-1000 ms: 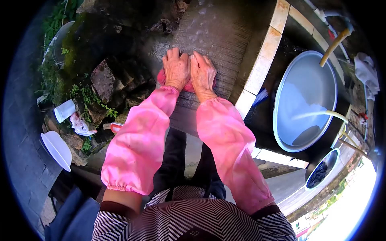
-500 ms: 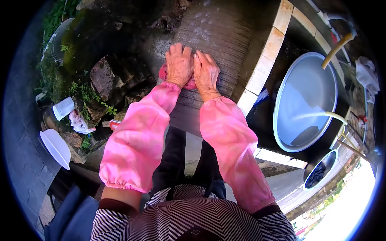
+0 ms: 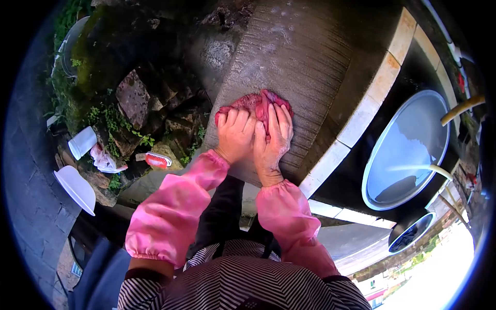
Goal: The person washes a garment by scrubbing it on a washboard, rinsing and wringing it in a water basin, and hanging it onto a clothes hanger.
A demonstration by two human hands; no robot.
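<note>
A wet, bunched pinkish-red cloth (image 3: 248,101) lies on the ridged stone washing slab (image 3: 294,67). My left hand (image 3: 236,133) is closed on the near left part of the cloth, knuckles up. Beside it, my right hand (image 3: 274,135) presses on the cloth's right part, its fingers curled over the folds. The two hands touch or nearly touch at the thumbs. Some of the cloth is hidden under my fingers. Pink sleeve covers reach up both forearms.
A large basin (image 3: 408,150) of water with a running hose stands right, beyond a tiled edge (image 3: 356,121). A smaller basin (image 3: 412,232) holds dark cloth. Left are rocks (image 3: 133,98), a red scrubbing brush (image 3: 157,160), a white cup (image 3: 82,142) and a white bowl (image 3: 76,189).
Both hands have drawn back toward my body with the cloth. More of the cloth now shows ahead of my fingers, and the view has shifted slightly.
</note>
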